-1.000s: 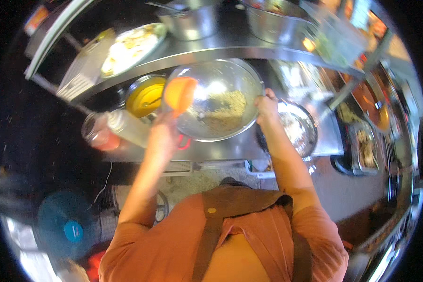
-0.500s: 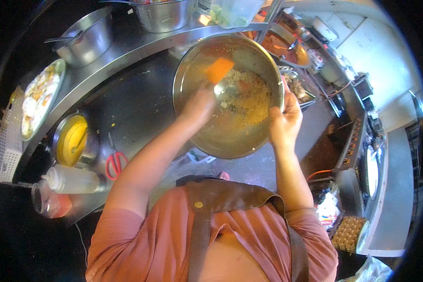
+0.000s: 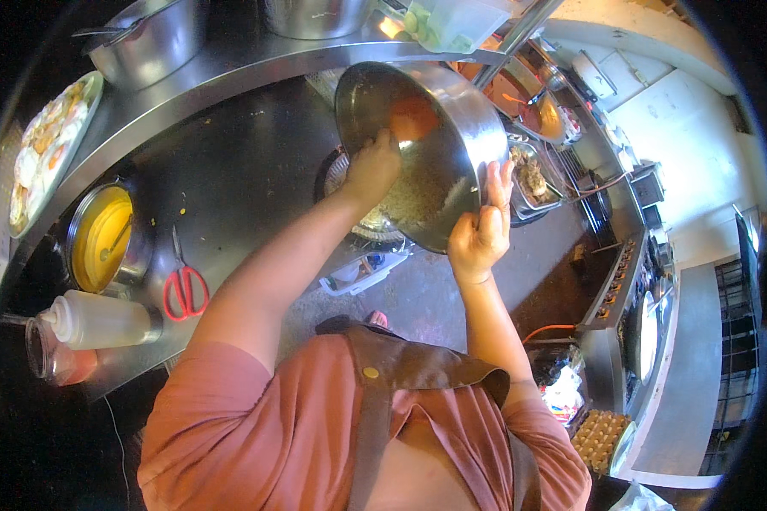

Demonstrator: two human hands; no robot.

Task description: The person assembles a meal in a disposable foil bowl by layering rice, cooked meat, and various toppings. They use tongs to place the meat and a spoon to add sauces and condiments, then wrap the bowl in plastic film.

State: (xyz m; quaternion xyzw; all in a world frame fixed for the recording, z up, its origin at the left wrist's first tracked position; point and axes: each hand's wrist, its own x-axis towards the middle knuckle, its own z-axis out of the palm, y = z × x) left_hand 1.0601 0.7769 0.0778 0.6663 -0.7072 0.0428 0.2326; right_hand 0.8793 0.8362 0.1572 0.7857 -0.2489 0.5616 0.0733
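A large steel mixing bowl is steeply tilted, its mouth facing left and down. My right hand grips its right side near the lower rim, some fingers stretched along the outer wall. Inside, my left hand is closed around a spatula with an orange blade; its handle is mostly hidden by my fingers. Pale yellowish, grain-like food lies along the bowl's lower side. Beneath the mouth, partly covered by bowl and forearm, is a round shiny metal container.
On the steel counter lie red-handled scissors, beside a squeeze bottle and a pot of yellow sauce. An oval plate of fried eggs stands on the raised shelf. At right are a tray of cooked meat and a stove.
The bowl has tipped over to the left, from facing me to lying on its side. My right hand has shifted its grip and moved left. The spatula stays inside.
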